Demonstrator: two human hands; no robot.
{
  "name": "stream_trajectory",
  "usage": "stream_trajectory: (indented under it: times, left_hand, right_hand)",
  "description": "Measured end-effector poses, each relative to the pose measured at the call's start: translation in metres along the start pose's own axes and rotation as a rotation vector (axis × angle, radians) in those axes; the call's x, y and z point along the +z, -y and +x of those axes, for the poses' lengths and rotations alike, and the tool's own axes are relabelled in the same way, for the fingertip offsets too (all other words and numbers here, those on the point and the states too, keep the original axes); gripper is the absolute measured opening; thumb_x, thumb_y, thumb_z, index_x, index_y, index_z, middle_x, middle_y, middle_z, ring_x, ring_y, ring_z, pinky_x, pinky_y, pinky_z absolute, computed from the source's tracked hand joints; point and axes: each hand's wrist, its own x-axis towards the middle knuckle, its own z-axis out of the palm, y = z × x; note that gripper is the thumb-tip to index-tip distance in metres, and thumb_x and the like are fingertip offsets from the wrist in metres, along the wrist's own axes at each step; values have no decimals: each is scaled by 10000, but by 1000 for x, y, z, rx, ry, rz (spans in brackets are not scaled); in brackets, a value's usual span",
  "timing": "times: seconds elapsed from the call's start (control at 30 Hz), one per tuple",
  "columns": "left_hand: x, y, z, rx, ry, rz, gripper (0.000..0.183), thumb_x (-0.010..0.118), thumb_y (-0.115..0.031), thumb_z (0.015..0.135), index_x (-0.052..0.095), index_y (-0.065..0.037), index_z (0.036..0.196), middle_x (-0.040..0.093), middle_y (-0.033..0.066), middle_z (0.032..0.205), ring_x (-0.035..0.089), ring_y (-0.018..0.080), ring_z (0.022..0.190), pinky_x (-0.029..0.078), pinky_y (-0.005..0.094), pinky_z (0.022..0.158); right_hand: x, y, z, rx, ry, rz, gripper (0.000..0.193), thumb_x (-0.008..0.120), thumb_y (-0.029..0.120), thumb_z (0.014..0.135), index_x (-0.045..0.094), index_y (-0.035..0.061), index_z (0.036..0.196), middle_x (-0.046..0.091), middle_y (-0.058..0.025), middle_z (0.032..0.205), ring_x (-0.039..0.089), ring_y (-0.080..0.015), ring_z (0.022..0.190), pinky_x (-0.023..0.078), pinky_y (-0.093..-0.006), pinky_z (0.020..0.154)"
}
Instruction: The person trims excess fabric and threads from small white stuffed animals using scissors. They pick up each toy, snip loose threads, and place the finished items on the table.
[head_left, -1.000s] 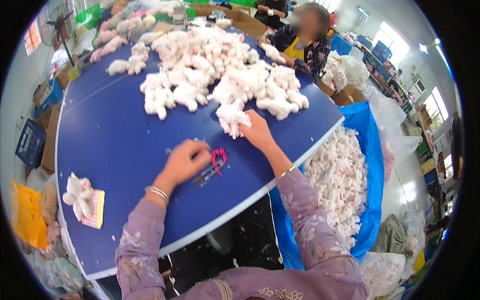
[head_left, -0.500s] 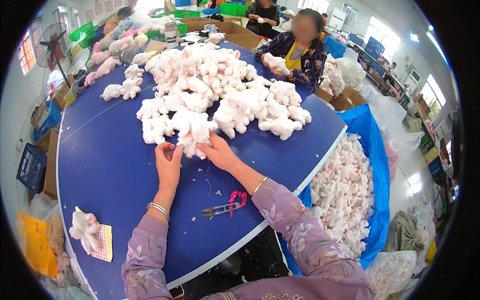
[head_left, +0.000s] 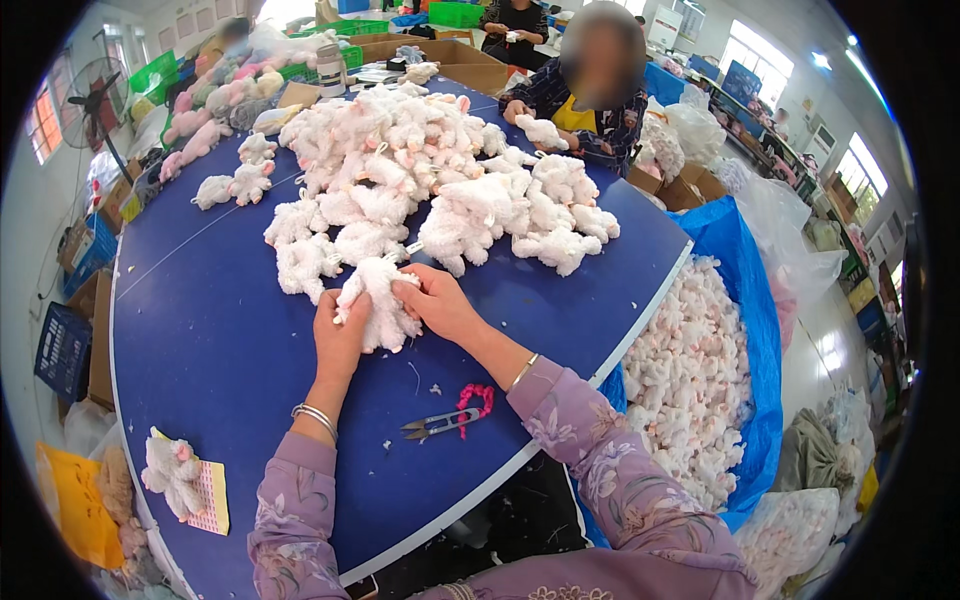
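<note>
A white fluffy plush toy is held between my two hands, just in front of the heap. My left hand grips its left side, thumb on top. On its upper right side, my right hand pinches the fur with thumb and fingers. Beyond them spreads a big heap of similar white plush toys with pinkish parts. Thread snips with a pink cord tied to them lie on the blue table, nearer to me. Bits of white fluff are scattered around them.
Right of the table, a blue sack is full of white plush pieces. One plush toy rests on a checked card at the near left. Across the table a co-worker handles a white plush. Coloured plush toys pile up far left.
Both hands have drawn the plush toy slightly toward me, away from the heap, and my left hand now grips it more fully. Across the table, the co-worker's plush has dropped slightly in view.
</note>
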Motion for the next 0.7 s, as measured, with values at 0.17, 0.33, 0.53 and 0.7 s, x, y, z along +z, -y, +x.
stream_trajectory:
  times: [0.17,0.33,0.53,0.7]
  left_hand:
    - [-4,14,8,-28,2,-144,154,613,-173,913,630,-29,965,588,-13,740,514,36,611,412,209,516]
    - [0,1,-1,-201,67,-410,127,573,-164,941,639,-58,965,568,-30,670,442,36,479,333,192,426]
    - [-4,4,2,-155,195,-303,217,547,-222,948,630,-47,851,600,-8,710,503,51,561,395,216,527]
    - [-5,19,5,-172,203,-264,189,572,-219,923,653,-58,867,584,-39,753,496,37,628,376,199,566]
  right_hand:
    - [-4,-10,5,-4,-138,34,186,590,193,917,614,8,929,578,4,700,505,-55,609,432,-231,549]
    - [-21,1,7,3,-251,216,199,566,198,927,587,29,826,514,32,652,431,-52,556,368,-227,513]
    - [-25,-12,9,77,-205,160,181,550,213,949,574,56,862,531,26,744,452,-50,649,372,-213,574]
    - [-19,-11,9,86,-151,126,166,576,171,911,574,5,895,551,9,760,484,-69,673,405,-244,585]
